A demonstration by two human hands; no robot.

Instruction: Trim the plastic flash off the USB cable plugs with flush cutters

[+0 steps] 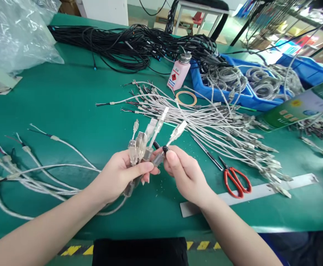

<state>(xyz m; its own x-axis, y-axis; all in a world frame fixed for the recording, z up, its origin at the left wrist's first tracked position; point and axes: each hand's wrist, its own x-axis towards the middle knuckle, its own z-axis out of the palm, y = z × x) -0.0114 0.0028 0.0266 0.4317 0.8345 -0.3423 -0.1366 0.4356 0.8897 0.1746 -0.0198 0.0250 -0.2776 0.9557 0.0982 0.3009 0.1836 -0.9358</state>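
Note:
My left hand (128, 170) is closed round a bundle of USB cables (140, 146), their clear-hooded plugs fanned upward and grey barrels under my thumb. The white cables (64, 181) trail left from this hand to stripped wire ends. Beside it, my right hand (186, 173) is closed, thumb and fingers pinching a thin black object (165, 149) against the grey barrel of the rightmost USB plug (178, 130). My fingers hide most of the black object, so its kind is unclear.
Right of my hands lie red-handled scissors (237, 181), tweezers (208, 153) and a steel ruler (296, 181). Beyond are more white USB cables (205, 122), a tape roll (186, 98), a pink bottle (179, 74), blue bins (241, 98), a green can (302, 107) and black cables (122, 48).

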